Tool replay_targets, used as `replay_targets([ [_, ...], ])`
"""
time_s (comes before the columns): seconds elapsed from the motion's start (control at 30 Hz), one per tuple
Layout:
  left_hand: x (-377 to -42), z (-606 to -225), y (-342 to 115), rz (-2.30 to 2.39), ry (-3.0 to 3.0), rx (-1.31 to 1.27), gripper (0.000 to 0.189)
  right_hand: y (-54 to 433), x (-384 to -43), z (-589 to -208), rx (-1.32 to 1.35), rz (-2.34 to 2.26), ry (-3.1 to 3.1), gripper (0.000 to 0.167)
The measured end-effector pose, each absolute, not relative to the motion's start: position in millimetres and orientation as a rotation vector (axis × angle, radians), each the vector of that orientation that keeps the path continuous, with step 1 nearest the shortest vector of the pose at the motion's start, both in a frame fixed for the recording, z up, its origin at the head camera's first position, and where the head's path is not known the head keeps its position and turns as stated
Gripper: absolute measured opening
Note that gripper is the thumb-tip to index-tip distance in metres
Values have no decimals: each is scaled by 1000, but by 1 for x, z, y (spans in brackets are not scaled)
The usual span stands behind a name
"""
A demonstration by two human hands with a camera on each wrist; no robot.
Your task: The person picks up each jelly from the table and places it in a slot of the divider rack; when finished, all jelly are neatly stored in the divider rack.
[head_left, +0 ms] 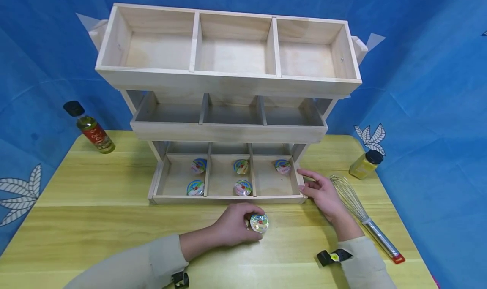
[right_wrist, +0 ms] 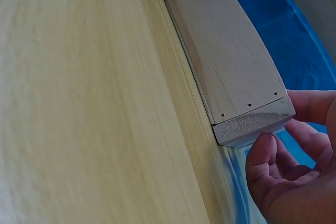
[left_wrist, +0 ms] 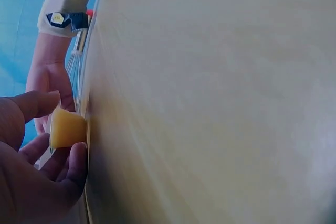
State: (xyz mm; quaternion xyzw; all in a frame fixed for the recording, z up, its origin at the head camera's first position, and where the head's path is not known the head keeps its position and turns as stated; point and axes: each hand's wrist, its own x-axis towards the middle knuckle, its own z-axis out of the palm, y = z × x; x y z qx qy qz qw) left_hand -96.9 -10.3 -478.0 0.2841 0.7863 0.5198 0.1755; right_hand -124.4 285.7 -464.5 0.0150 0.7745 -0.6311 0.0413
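My left hand (head_left: 237, 224) holds a small jelly cup (head_left: 259, 223) with a printed lid between thumb and fingers, just in front of the wooden rack. In the left wrist view the jelly cup (left_wrist: 68, 128) looks orange-yellow and sits at the tabletop. My right hand (head_left: 323, 194) grips the right end of the rack's bottom tier (head_left: 228, 200), its index finger at the rim and thumb against the outer side. Inside that tier, two jelly cups (head_left: 195, 187) lie in the left compartment, two cups (head_left: 242, 187) in the middle, and one cup (head_left: 283, 166) in the right.
The rack's upper tier (head_left: 228, 80) and middle tier (head_left: 228, 132) each have three compartments. An oil bottle (head_left: 93, 130) stands at the left. A whisk (head_left: 365, 217) lies to the right, near a yellow jar (head_left: 365, 164) with a black lid. Blue cloth (head_left: 430, 90) hangs behind.
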Motion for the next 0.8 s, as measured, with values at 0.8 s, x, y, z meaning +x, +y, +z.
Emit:
replay_targets([
  [0.8, -107, -450, 6, 1561, 2186, 890, 45, 285, -124, -464, 46, -1929, 2363, 51],
])
